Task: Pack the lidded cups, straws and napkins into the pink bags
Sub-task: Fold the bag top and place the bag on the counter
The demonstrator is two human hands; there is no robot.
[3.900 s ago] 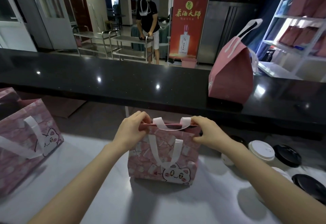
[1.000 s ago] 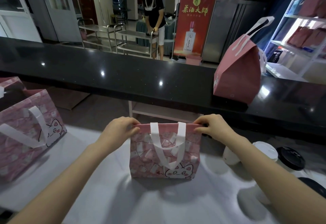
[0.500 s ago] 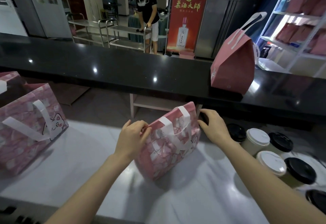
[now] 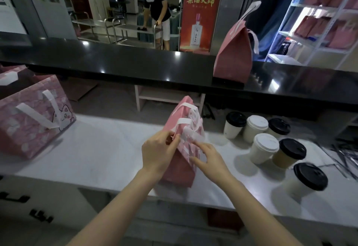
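Where half a second ago the pink bag (image 4: 181,160) stood tilted with its printed face toward the camera, it now stands turned edge-on near the front of the white desk (image 4: 100,148), showing a narrow plain pink side and a folded top. The left hand (image 4: 157,153) has shifted from the bag's corner to its upper edge, fingers closed in a pinch on the paper by the flat white ribbon handles. The right hand (image 4: 208,158) has come off the far rim; it lies against the bag's right face, fingers half spread and loosely curved, gripping nothing that shows. The bag looks like stiff matte paper, creased along its gusset. Just right of it stand six round paper cups (image 4: 263,148), three with white domed lids, three with glossy black ones. Thin dark wrapped straws (image 4: 341,156) lie scattered at the desk's right end. A second bag (image 4: 36,117), cat-printed, stands at the left. Behind runs a polished black counter (image 4: 135,65) bearing a tall plain pink bag (image 4: 234,55).
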